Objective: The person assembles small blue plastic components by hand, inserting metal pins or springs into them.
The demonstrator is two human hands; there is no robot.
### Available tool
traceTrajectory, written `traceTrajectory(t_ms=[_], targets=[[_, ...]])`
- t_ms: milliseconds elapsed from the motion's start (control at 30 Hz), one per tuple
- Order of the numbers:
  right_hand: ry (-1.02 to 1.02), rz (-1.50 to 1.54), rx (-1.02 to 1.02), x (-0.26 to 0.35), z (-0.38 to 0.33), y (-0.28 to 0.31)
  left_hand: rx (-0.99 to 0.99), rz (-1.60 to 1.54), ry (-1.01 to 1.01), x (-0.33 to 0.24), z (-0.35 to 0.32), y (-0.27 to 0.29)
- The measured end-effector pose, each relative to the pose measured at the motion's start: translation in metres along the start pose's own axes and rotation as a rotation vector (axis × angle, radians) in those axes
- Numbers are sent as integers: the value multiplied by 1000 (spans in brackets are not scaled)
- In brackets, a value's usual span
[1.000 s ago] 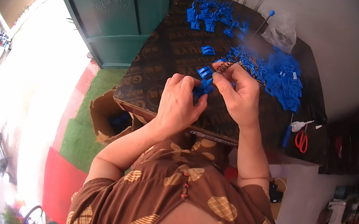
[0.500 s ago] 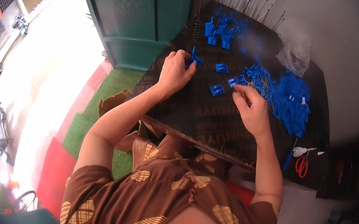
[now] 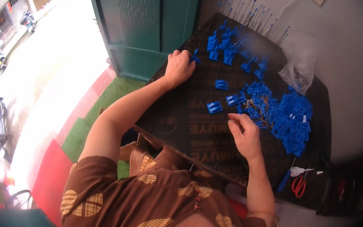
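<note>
My left hand (image 3: 179, 69) is closed at the far left of the dark table, its fingers on a blue plastic base (image 3: 194, 60). A thin dark rod with a coil spring (image 3: 199, 40) rises from that base. My right hand (image 3: 245, 134) hovers over the near part of the table, fingers loosely curled and thumb a little apart, with nothing visible in them. Just beyond it lie separate blue clip-shaped pieces: one (image 3: 214, 107), another (image 3: 232, 100) and a third (image 3: 221, 84). A heap of small blue parts mixed with screws (image 3: 259, 104) is beside them.
Flat blue plates (image 3: 293, 121) are piled on the right. Several blue bases with spring rods (image 3: 230, 45) stand at the back by a clear plastic bag (image 3: 299, 68). Red-handled scissors (image 3: 299, 185), a blue-handled tool (image 3: 284, 181) and a white nozzle bottle (image 3: 298, 171) lie near the right edge.
My right hand has drawn back toward me, away from the blue clip pieces. The left hand stays at the base, and its spring rod now leans away. The view has shifted slightly.
</note>
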State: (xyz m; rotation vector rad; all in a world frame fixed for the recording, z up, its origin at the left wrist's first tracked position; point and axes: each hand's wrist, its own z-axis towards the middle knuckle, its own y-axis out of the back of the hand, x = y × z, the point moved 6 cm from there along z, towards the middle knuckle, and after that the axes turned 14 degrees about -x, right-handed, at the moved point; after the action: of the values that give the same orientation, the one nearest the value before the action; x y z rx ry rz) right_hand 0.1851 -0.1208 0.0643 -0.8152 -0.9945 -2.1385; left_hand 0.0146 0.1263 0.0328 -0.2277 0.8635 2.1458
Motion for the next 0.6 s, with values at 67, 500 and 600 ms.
traceTrajectory(t_ms=[67,500,600], targets=[[-8,1,-6,-1,-2,2,-37,17,-53,2,1,-6],[-13,-12,9,-5,-4,4,-11,77,-107,12,-3,-22],[-15,3,7,-7,-5,4,-21,74,-112,12,-3,-22]])
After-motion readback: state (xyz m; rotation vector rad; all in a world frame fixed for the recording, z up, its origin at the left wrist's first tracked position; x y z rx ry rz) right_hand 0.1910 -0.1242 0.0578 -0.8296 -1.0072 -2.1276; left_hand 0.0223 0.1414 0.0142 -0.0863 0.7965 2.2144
